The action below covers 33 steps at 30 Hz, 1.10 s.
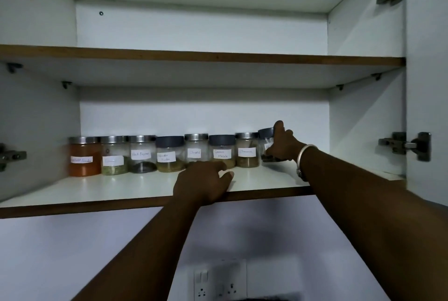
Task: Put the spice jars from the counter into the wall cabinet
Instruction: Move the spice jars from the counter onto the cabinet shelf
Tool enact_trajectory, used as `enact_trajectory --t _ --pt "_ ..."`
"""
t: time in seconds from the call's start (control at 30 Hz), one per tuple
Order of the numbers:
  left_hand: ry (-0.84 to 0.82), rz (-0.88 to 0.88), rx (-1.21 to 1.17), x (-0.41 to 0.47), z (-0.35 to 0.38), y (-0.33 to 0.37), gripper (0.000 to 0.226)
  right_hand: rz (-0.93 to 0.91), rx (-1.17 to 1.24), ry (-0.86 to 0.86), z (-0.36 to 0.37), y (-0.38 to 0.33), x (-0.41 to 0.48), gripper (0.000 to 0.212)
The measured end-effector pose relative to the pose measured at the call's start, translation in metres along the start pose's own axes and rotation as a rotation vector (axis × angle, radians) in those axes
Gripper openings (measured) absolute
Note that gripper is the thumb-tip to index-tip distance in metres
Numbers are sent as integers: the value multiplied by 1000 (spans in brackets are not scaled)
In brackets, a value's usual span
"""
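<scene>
The person's two bare forearms reached up from below. Left hand (204, 179) rested loosely open, palm down, on the front of the white lower cabinet shelf (145, 186), fingers spread, holding nothing. Right hand (282, 143), a silver bangle (306, 153) at its wrist, closed around a dark-lidded glass spice jar (265, 142) at the right end of the row of seven labelled glass spice jars (167, 154). Best practice, presumably: set it upright, just beside its neighbour, before letting go.
</scene>
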State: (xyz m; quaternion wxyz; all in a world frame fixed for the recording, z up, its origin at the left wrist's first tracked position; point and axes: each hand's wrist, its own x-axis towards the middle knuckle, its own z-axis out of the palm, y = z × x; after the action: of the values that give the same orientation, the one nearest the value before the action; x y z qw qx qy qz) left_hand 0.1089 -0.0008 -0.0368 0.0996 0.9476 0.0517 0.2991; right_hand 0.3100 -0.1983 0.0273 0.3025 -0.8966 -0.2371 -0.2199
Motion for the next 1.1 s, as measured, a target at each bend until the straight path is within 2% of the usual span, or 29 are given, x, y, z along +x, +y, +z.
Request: enact_trajectory --t 0.13,0.33,0.37,0.47,0.5,0.57,0.63,0.67,0.73,0.77,0.87,0.9,0.97,1.03,1.1 --pt "-9 -7 44 1 2 0 48 86 -2 -9 15 4 13 75" --pt "-8 8 95 4 4 2 51 67 56 -44 28 24 18 86" --pt "-8 8 94 4 3 2 51 75 53 -63 28 25 18 93" --pt "-1 12 88 2 1 4 49 117 90 -140 26 22 13 141" --pt "3 13 84 2 1 3 49 129 126 -166 26 20 10 150" --pt "24 11 55 2 0 3 48 160 187 -213 23 20 6 155" --pt "47 19 25 2 0 2 47 216 193 -287 11 18 -5 151" --pt "59 28 14 2 0 1 47 219 197 -322 4 13 -12 141" --pt "85 41 -5 1 1 1 47 138 177 -403 -7 1 -35 94" --pt "105 48 -1 1 -1 1 46 75 116 -468 -12 -9 -48 77" --pt "166 64 14 -13 -1 6 40 -19 -62 -555 -8 -36 -109 59" --pt "186 68 23 -20 -2 8 36 -89 -131 -487 -2 -41 -128 53" --pt "209 112 12 -41 -6 15 29 -180 -238 -314 5 -48 -173 63" --pt "230 233 -53 -61 -11 21 26 -213 -262 -115 9 -52 -213 77" --pt "332 385 -108 -82 -9 26 28 -296 -184 24 20 -48 -248 80"
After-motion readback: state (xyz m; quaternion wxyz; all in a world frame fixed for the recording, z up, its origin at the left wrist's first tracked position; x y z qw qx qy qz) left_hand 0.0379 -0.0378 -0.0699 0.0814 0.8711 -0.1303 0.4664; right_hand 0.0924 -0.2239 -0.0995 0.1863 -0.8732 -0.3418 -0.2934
